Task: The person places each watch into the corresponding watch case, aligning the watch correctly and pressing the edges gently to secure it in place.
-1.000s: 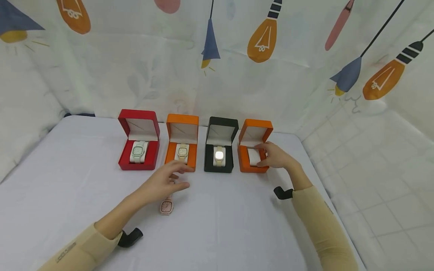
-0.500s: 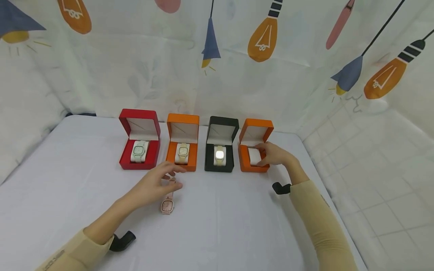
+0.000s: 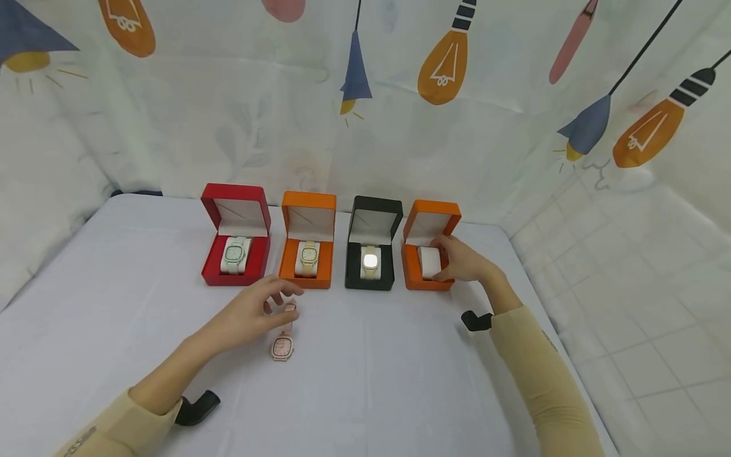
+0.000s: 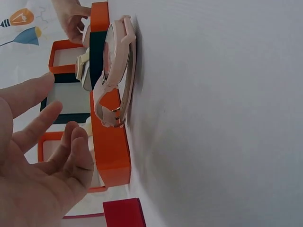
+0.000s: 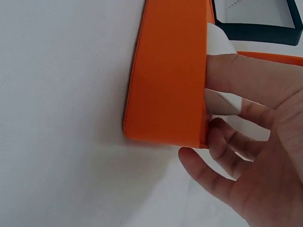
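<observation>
The right hand (image 3: 465,261) is reaching into an orange watch box (image 3: 428,286), and its thumb and fingers are pinching a white watch cushion (image 3: 428,263) from the side. The cushion is sitting between those fingertips, within the lower half of the box, while the hinged lid is standing open just beyond the hand.

The left hand (image 3: 249,317) is hovering released, its fingers loosely bent and holding nothing. A pink wristwatch (image 3: 282,348) is lying on the white tablecloth (image 3: 400,381) just beside the left thumb, on the side nearer the person; its face is pointing up and its strap is running away past the thumb tip. In the left wrist view the fingers are staying apart from it.

Just beyond the left fingertips, a second orange box (image 3: 322,284) is holding a cream-coloured watch (image 3: 309,255) around its cushion. Between the two hands and farther off, a dark green box (image 3: 368,285) is displaying another watch (image 3: 370,261), whose face is glaring white. Beyond the left hand, toward its outer side, a red box (image 3: 228,280) is holding a pale green watch (image 3: 233,254). Each of these lids is standing open too.

Black curved pieces (image 3: 198,407) are jutting from both beige sleeves (image 3: 537,374), behind the hands.
</observation>
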